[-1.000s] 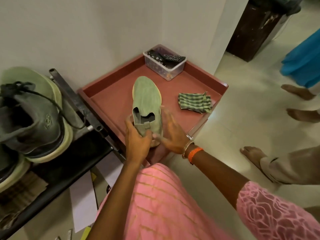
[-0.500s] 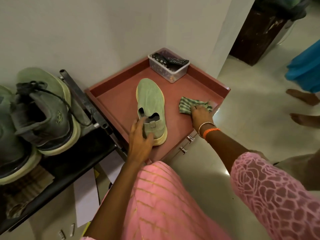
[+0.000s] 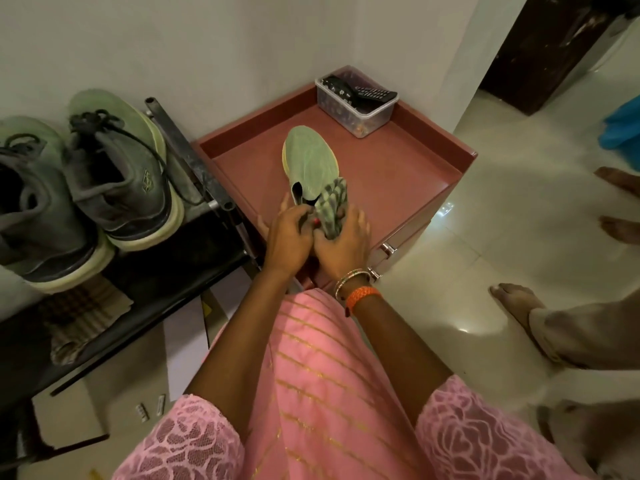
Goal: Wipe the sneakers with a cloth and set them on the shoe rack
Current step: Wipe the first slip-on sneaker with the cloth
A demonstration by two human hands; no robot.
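Note:
A pale green slip-on sneaker lies on the reddish cabinet top, toe pointing away from me. My left hand holds its heel end. My right hand grips a green striped cloth, which lies against the right side of the sneaker's heel. The heel itself is hidden behind both hands. On the black shoe rack to the left stand two grey-green lace-up sneakers.
A clear plastic box with remote controls sits at the cabinet's far corner. A folded rag lies on the rack. Bare feet of other people stand on the tiled floor at the right. Walls enclose the cabinet's back.
My right hand picked the striped cloth up from the cabinet top and brought it left to the sneaker's heel. My left hand stayed at the heel.

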